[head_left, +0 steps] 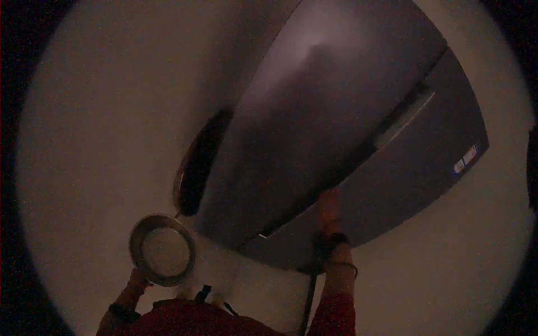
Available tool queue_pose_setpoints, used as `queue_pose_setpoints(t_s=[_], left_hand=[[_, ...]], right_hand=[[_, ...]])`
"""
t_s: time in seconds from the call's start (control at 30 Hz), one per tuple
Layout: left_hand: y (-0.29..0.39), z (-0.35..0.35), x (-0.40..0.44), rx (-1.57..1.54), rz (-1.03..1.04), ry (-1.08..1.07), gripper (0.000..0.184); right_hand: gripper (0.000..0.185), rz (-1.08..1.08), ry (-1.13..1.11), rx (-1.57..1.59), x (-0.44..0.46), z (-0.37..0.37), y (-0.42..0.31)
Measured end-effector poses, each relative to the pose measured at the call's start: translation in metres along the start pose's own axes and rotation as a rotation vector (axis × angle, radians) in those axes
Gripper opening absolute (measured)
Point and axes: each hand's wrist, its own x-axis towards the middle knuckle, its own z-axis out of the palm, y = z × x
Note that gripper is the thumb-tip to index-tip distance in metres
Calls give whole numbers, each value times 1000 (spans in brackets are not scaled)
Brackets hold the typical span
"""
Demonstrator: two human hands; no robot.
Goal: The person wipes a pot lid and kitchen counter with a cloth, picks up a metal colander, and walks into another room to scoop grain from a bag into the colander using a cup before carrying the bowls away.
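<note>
My left hand (135, 283) is closed on the lower rim of a round metal pan (135, 246), whose open top faces me. A large dark grey fridge (291, 140) with two doors slants across the upper right of the head view. My right hand (329, 208) reaches to the dark gap between its doors, at the top edge of the lower door (392, 190). The fingers there are blurred and dim, so their grip cannot be made out. Dark bands circle my right wrist.
A dark, elongated rounded thing (202, 162) lies along the fridge's left side, close to the pan; its kind is unclear. A pale floor (101, 140) surrounds the fridge. A small label (465, 159) sits on the lower door. The light is very dim.
</note>
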Motion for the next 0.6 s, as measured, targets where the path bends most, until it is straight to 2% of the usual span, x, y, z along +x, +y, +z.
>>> queue_pose_setpoints(t_s=[0.03, 0.1, 0.17, 0.23, 0.3, 0.4, 0.6], left_hand=[[4, -1, -8, -315, -247, 170, 41], [28, 25, -14, -815, -568, 339, 40], [37, 27, -26, -952, -687, 366, 39], [47, 24, -35, -1003, -759, 366, 37], [6, 32, -58, -1022, -788, 349, 36], [11, 32, -63, -1027, -836, 354, 34], [-15, 6, -57, -1018, -847, 323, 30]], right_hand=[[33, -19, -29, -86, 10, 5, -4], [34, -56, -101, -258, 41, 15, 16], [34, -72, -176, -396, 60, 15, 13], [34, -86, -240, -506, 65, 19, 8], [34, -90, -272, -604, 41, 43, -4], [34, -109, -313, -675, 39, 47, 0], [34, -100, -371, -895, 14, 63, -20]])
